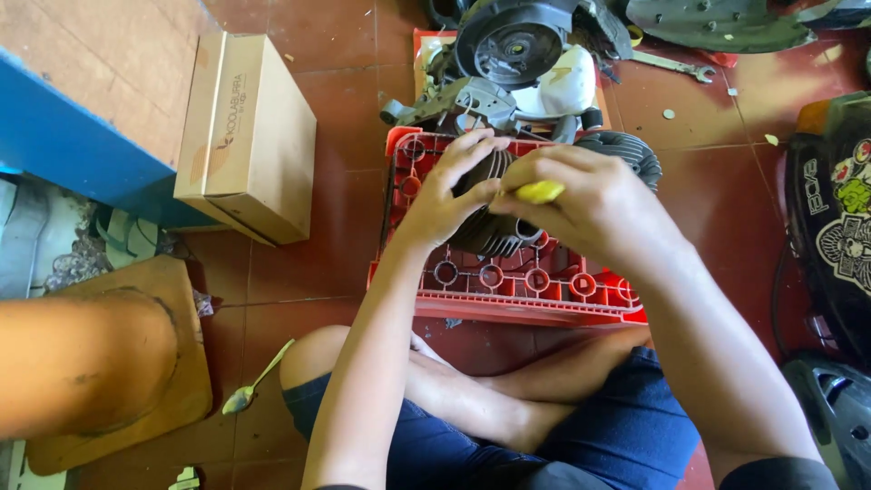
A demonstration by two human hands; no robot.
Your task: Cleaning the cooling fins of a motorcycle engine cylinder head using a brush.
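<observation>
- The floor [345,263] is laid with dark red tiles; the person sits on it cross-legged in blue shorts, looking down over their own knees.
- A blue-edged wooden platform [82,109] fills the far left corner of the view, with a brown cardboard box [249,136] leaning against its edge.
- A black bodywork panel with stickers [830,218] lies along the right edge of the floor.
- A red plastic crate [508,286], turned bottom up, stands on the floor just ahead of the crossed legs and carries the work.
- Engine parts [513,45], grey and black with a white piece among them, are heaped at the crate's far edge; a wrench [676,65] lies on the tiles to their right.
- A finned grey engine cylinder [494,227] rests near the middle of the crate, under and between both hands.
- The left hand [449,191] is clamped over the cylinder's left side, fingers wrapped across its fins.
- The right hand [590,195] is closed around a small yellow tool handle [540,191], pressed at the cylinder's top.
- A metal spoon [256,381] lies on the floor beside the left knee, next to a low wooden stool.
</observation>
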